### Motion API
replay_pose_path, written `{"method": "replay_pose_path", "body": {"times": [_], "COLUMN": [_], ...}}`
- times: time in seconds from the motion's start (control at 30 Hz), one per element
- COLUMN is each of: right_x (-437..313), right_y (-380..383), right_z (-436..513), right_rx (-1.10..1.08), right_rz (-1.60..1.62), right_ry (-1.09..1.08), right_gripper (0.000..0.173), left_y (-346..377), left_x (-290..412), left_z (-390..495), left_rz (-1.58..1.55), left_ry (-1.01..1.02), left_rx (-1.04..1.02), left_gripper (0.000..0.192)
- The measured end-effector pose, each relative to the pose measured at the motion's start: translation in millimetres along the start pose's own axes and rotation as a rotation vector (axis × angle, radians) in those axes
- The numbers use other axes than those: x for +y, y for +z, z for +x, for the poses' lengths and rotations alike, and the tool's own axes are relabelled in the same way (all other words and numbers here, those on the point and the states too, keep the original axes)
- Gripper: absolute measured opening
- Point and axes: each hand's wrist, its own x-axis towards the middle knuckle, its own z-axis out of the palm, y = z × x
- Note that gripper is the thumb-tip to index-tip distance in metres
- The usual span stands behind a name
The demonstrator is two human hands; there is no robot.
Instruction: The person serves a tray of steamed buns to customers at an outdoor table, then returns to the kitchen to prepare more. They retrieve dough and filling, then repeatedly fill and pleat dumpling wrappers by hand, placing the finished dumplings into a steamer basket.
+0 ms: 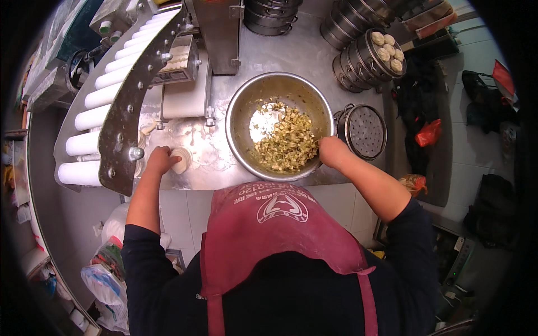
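My left hand (161, 160) is at the table's front left, its thumb against the edge of a small stack of round dough wrappers (182, 161). Whether its fingers grip a wrapper is unclear. A wide stainless steel bowl (237, 90) stands in front of me with chopped filling (290, 140), yellowish and green, heaped toward its right and near side. Over the bowl's right rim, my right hand (333, 152) is curled beside the filling. Its fingertips, and anything in them, are hidden.
At left rises a dough machine's roller conveyor (103, 94), with a flat belt (185, 98) beside it. A perforated steamer tray (365, 130) sits right of the bowl. Stacked metal steamers (351, 73) behind it carry several pleated buns (384, 53). The steel table (201, 178) ends before my apron.
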Motion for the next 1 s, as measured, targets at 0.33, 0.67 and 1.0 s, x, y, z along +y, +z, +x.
{"method": "replay_pose_path", "body": {"times": [0.33,0.67,1.0], "right_x": [3,-10,44], "right_y": [7,21,64], "right_z": [24,2,27], "right_rx": [0.271,-0.105,-0.277], "right_rz": [-0.065,0.178,0.992], "right_ry": [0.018,0.033,0.077], "right_gripper": [0.019,0.023,0.026], "left_y": [8,37,-17], "left_x": [21,190,318], "left_z": [-52,-57,-64], "left_rz": [-1.056,-2.221,-1.875], "left_ry": [-0.037,-0.174,0.239], "left_rx": [0.216,-0.378,-0.217], "left_gripper": [0.016,0.04,0.045]}}
